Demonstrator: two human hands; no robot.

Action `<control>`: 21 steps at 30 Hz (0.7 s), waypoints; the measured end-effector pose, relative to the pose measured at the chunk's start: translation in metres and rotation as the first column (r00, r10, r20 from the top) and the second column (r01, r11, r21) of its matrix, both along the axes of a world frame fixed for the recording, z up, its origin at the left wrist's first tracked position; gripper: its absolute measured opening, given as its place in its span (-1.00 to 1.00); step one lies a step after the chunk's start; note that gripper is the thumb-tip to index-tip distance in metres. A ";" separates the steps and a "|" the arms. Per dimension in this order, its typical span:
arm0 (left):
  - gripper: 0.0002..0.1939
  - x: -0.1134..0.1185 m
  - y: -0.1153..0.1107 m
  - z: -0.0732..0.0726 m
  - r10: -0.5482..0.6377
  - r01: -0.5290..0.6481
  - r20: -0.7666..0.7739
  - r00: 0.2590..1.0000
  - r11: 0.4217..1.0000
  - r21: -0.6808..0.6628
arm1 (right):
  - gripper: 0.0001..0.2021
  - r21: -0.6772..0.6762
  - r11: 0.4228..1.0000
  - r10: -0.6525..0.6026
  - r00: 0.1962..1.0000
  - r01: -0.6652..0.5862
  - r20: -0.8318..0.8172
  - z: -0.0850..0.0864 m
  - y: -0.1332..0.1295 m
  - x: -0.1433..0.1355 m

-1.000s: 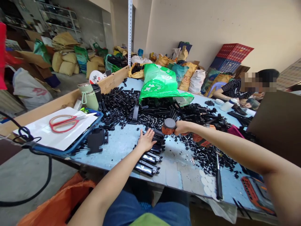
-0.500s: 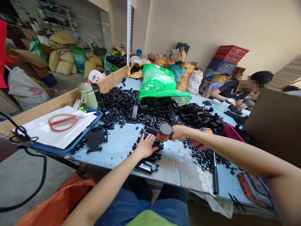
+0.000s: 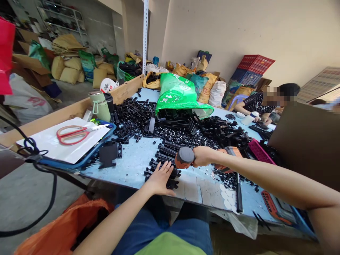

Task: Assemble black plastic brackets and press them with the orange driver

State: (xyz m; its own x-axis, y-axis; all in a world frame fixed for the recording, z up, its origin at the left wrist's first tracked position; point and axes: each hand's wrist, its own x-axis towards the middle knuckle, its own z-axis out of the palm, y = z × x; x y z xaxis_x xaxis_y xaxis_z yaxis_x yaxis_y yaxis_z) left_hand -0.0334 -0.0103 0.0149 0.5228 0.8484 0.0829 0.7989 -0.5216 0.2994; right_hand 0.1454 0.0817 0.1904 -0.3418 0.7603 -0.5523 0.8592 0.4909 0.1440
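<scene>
My right hand (image 3: 204,156) is closed around the handle of an orange and black cordless drill (image 3: 185,158). The drill's rounded rear end faces me, and its tip is hidden. Below it, a row of long black plastic parts (image 3: 166,153) lies side by side near the table's front edge. My left hand (image 3: 160,179) rests on the nearer parts of that row with fingers stretched out and thumb apart. It covers part of the row.
Heaps of black plastic pieces (image 3: 132,118) and loose screws (image 3: 180,134) spread behind the row. A green bag (image 3: 176,92) lies on the heap. Red-handled scissors (image 3: 71,135) rest on paper at left; a hammer-like tool (image 3: 239,194) lies at right. Another person (image 3: 261,104) sits at far right.
My left hand has slid nearer the table's front edge along the row of black parts. The drill has moved slightly down and left in the picture, still in my right hand.
</scene>
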 end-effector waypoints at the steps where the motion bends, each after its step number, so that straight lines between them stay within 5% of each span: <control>1: 0.10 -0.001 -0.006 -0.002 0.012 -0.011 -0.014 1.000 0.999 0.030 | -0.72 -0.010 1.000 0.023 1.000 -0.023 -0.001 0.001 -0.004 -0.001; 7: -0.03 0.006 -0.020 -0.011 0.138 -0.135 -0.006 0.990 0.981 0.140 | -0.77 -0.144 0.988 0.060 0.998 -0.056 0.029 -0.002 -0.021 -0.013; 14: -0.05 0.009 -0.017 -0.011 0.154 -0.155 0.017 0.988 0.973 0.169 | -0.66 0.004 0.990 0.143 0.988 -0.143 0.052 0.008 -0.043 -0.013; 21: -0.18 0.010 -0.019 -0.009 0.159 -0.159 0.017 0.987 0.972 0.172 | -0.77 -0.092 0.985 0.143 0.990 -0.144 -0.015 0.001 -0.055 -0.018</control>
